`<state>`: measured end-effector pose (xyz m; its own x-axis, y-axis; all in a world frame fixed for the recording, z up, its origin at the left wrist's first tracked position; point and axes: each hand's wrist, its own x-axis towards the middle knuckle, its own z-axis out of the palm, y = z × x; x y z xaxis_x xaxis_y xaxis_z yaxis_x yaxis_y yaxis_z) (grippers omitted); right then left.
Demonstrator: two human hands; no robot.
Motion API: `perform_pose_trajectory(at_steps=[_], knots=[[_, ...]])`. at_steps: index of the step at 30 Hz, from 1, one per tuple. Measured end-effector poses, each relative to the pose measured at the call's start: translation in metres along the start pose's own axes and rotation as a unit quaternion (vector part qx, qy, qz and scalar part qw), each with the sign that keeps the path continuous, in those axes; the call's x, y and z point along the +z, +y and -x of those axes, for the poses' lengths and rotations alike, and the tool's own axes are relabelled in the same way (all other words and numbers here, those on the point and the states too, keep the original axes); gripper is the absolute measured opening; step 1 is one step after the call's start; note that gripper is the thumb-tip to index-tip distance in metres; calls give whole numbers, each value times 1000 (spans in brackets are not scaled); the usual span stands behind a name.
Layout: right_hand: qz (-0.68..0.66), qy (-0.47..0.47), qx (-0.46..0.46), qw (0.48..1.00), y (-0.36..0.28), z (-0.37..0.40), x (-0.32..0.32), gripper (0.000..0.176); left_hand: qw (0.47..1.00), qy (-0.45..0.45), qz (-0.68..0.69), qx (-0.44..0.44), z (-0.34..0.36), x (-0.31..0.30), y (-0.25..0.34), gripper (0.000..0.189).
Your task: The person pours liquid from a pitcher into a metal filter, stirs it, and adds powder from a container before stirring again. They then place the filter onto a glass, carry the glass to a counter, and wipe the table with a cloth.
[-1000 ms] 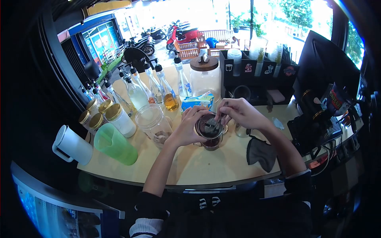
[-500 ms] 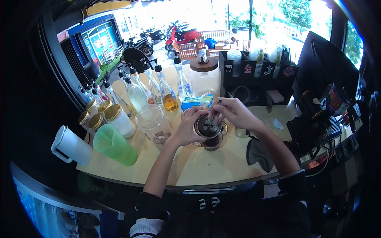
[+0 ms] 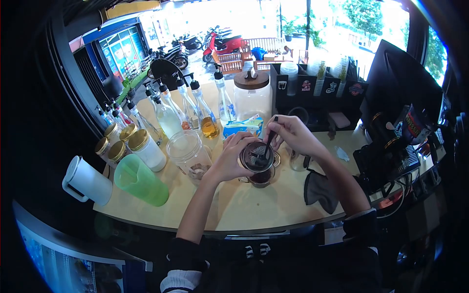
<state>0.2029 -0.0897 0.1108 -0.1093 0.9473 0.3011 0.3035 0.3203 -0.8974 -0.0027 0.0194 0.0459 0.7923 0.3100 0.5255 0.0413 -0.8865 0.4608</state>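
A round metal strainer [image 3: 257,156] sits over a glass of dark liquid [image 3: 260,177] near the middle of the pale counter [image 3: 254,205]. My left hand [image 3: 229,157] grips the strainer's left rim. My right hand [image 3: 292,135] holds a thin dark spoon [image 3: 270,140] by its handle, tip down in the wet dark contents of the strainer.
Left: a green jug [image 3: 140,178], a white jug [image 3: 86,180], gold-lidded jars [image 3: 145,148], an open glass jar [image 3: 190,154]. Behind: pump bottles [image 3: 202,110], a lidded jar [image 3: 252,95], a blue pack [image 3: 240,126], a black cup organizer [image 3: 317,93]. A dark cloth [image 3: 320,189] lies right.
My right hand has turned the spoon more upright and shifted it slightly inside the strainer. My left hand stays on the rim.
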Motion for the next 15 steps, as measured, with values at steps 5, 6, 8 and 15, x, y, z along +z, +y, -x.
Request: perform_pose_trajectory(at_steps=[5,6,8,15], knots=[[40,-44,-16,998,-9,-3,7,26,1000,-10,-3,-6,-1,0,2,83],[40,-43,-17,998,-10,-4,6,26,1000,-15,0,-5,-1,1,3,83],[73,-13,-29,997,-12,-7,1,26,1000,-22,5,-11,0,0,6,83],[147,-52,-61,986,-24,-10,10,19,999,-38,3,-22,0,1,6,84]])
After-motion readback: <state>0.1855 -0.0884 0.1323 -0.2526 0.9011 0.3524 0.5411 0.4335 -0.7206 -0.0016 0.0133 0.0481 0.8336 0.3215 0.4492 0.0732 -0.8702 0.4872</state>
